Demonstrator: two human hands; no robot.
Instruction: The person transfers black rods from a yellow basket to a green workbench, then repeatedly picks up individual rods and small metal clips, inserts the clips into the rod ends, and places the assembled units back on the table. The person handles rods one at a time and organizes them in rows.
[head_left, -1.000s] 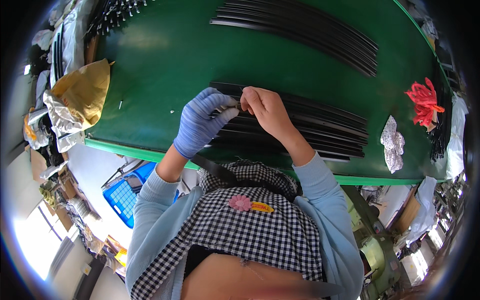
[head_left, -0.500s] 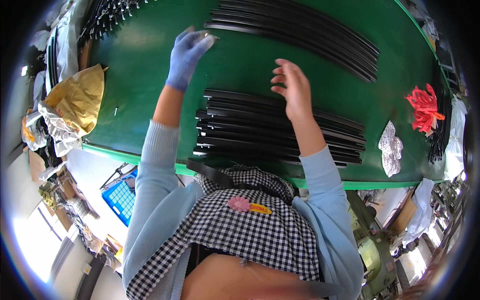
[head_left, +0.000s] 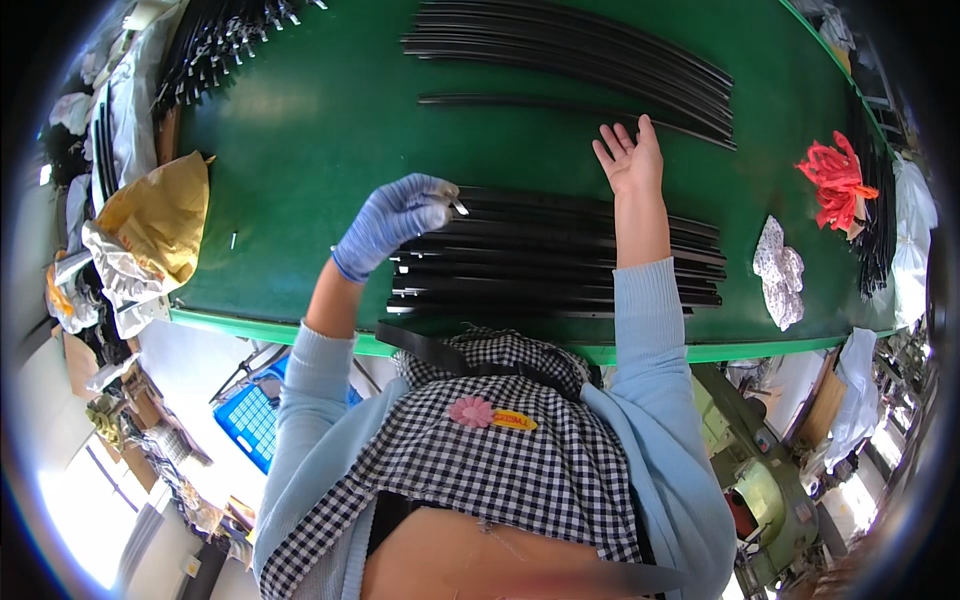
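Observation:
My left hand (head_left: 400, 222), in a blue knitted glove, is closed in a pinch at the left ends of the near row of long black strips (head_left: 560, 270). A small silvery metal piece (head_left: 459, 205) sticks out from its fingertips; its exact kind is too small to tell. My bare right hand (head_left: 634, 168) is open, palm up and fingers apart, holding nothing. It is just on the near side of a single black strip (head_left: 530, 101), which lies by itself. Beyond that lies the far row of black strips (head_left: 570, 42), side by side.
All this lies on a green table (head_left: 310, 150). A yellow bag (head_left: 165, 215) is at its left edge, near a small pale piece (head_left: 234, 240). To the right are a spotted cloth (head_left: 778, 272) and a red bundle (head_left: 835, 182). A blue crate (head_left: 250, 420) stands below.
My left hand has come nearer, from the far row's left end to the near row. My right hand has moved right and opened. One strip now lies apart from the far row.

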